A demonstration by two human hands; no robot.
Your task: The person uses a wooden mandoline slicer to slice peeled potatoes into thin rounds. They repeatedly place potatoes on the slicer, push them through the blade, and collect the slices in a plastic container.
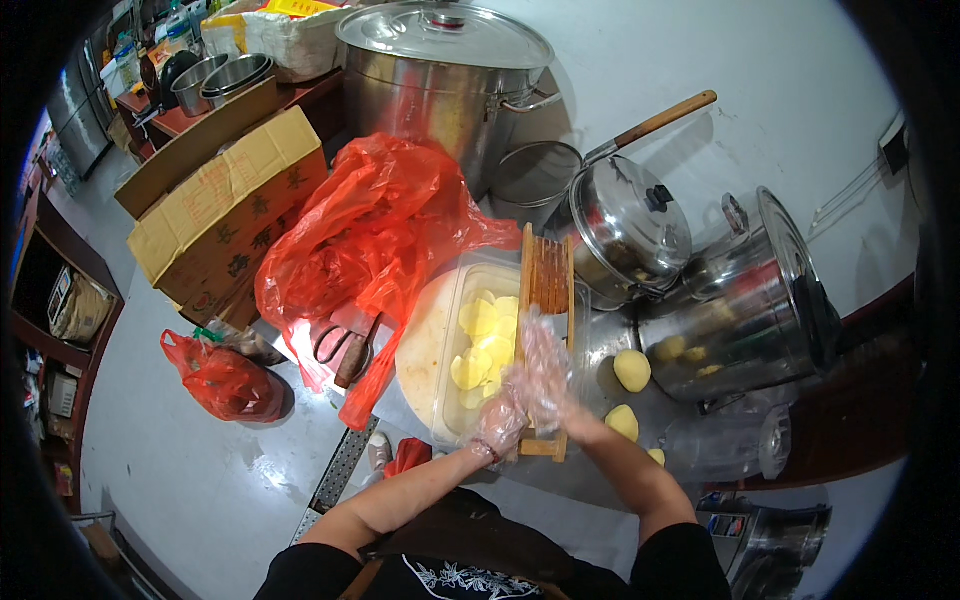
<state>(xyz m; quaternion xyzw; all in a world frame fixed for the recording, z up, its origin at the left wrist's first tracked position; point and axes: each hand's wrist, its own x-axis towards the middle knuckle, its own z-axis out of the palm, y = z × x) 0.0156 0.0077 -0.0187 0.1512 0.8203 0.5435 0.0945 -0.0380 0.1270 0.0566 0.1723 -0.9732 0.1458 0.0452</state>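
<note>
A wooden slicer [551, 281] with a slatted bed lies lengthwise across a clear plastic container [448, 405]. Thin yellow potato slices [480, 345] are in the container, left of the slicer. Both hands wear clear plastic gloves. My left hand [502, 424] grips the slicer's left side near its lower end. My right hand [546, 367] lies over the middle of the slicer with fingers stretched forward; whatever is under the palm is hidden. Peeled potatoes [632, 370] rest on the metal tabletop to the right of the slicer.
A round cutting board [424, 341] sits under the container. Left are a red plastic bag [360, 240], a knife handle [351, 362], scissors [330, 343] and a cardboard box [225, 202]. Behind stand a large stockpot [427, 97], a strainer [540, 172] and lidded pots [634, 225].
</note>
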